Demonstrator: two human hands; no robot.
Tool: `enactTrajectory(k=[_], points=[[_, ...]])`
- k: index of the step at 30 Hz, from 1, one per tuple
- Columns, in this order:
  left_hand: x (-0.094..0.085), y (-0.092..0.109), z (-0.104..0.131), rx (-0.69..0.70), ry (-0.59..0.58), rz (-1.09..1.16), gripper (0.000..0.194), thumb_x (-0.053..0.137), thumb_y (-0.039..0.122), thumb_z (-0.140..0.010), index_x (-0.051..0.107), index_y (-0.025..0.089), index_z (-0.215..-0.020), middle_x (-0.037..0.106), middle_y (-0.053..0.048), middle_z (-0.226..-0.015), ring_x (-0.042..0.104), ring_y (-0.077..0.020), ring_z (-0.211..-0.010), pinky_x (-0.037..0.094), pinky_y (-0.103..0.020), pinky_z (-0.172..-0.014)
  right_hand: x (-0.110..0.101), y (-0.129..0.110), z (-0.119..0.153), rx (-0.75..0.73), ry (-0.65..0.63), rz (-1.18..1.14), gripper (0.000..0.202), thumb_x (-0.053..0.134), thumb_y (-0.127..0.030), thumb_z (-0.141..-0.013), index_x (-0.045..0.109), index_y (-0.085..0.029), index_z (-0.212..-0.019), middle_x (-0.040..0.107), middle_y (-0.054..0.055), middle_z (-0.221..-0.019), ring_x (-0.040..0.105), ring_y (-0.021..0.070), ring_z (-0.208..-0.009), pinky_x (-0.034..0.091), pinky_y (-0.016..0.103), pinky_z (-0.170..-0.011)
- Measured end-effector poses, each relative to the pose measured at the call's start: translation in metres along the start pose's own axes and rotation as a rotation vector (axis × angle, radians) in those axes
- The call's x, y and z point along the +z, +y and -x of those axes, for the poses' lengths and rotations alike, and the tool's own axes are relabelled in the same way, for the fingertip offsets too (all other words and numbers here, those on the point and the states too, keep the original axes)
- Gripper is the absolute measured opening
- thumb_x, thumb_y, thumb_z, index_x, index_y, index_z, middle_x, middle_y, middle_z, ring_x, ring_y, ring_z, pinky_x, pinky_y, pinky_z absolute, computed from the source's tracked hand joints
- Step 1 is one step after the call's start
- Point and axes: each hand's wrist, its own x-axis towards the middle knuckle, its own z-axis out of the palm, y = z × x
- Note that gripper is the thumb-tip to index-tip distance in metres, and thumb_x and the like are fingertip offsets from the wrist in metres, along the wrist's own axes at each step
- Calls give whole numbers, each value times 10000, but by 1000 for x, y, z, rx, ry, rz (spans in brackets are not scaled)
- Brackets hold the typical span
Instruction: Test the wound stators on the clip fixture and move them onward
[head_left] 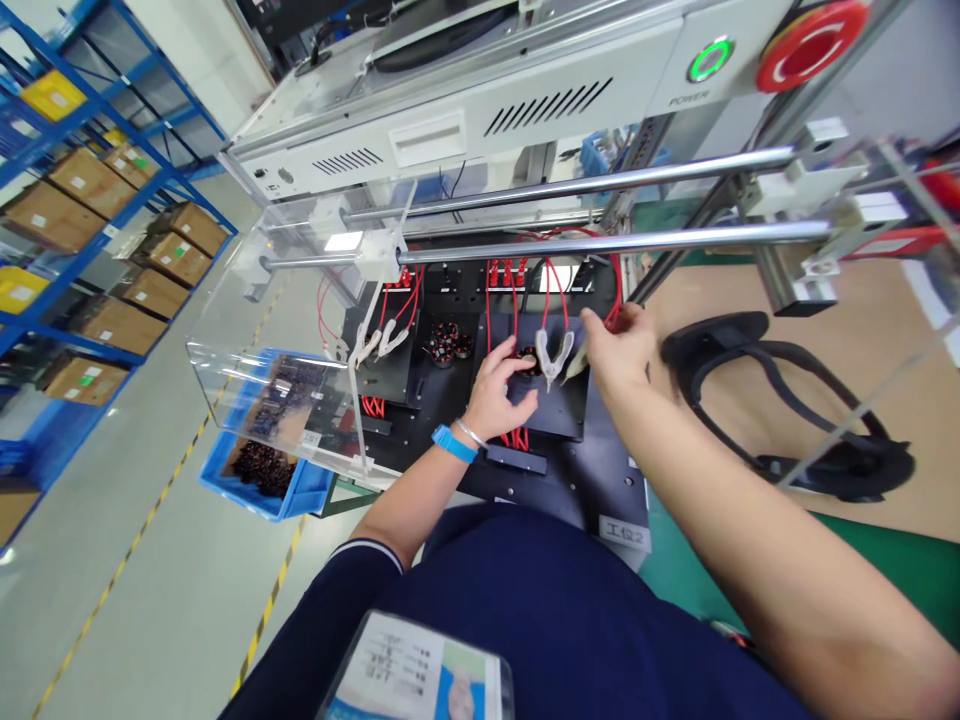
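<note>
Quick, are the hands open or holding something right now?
Left hand: open, fingers at a dark coil.
Right hand: fingers bent by a pale clip; can't tell if it's gripping.

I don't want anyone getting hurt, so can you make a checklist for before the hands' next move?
1. Power button lit: ok, it glows green.
2. Red stop button not pressed in: cannot tell.
3. Left hand at the small coil: ok, its fingertips are there.
4. White clip gripping a coil lead: cannot tell, too small.
5. Right hand holding something securely: cannot tell, its fingertips are partly hidden.
</note>
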Motion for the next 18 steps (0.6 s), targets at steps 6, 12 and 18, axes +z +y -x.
enactTrajectory(k=[6, 12, 18], points=[[-18, 13, 31, -392, 30, -319, 758, 771, 371, -647, 481, 116, -1300, 535, -187, -1318, 523, -334, -1247, 464, -465, -1049, -40, -10, 56, -1059, -406, 281, 192, 525, -285, -891, 620, -183, -1024, 612, 104, -1174, 517, 258, -1180, 366, 461, -1034], [-32, 26, 16, -681, -221, -509, 357, 595, 272, -772, 635, 97, -1081, 687, -176, -1047, 668, -341, -986, 516, -449, -868, -24, 12, 65, -1373, -348, 397, 308, 387, -48, -823, 664, -183, -830, 666, 78, -1056, 524, 235, -1172, 226, 480, -1122], [-41, 18, 17, -686, -17, -287, 263, 602, 313, -777, 665, 116, -940, 713, -147, -874, 682, -288, -842, 498, -377, -765, 1, 31, 52, -1408, -378, 290, 312, 403, -39, -819, 647, -222, -755, 642, 26, -863, 584, 189, -995, 193, 468, -1137]])
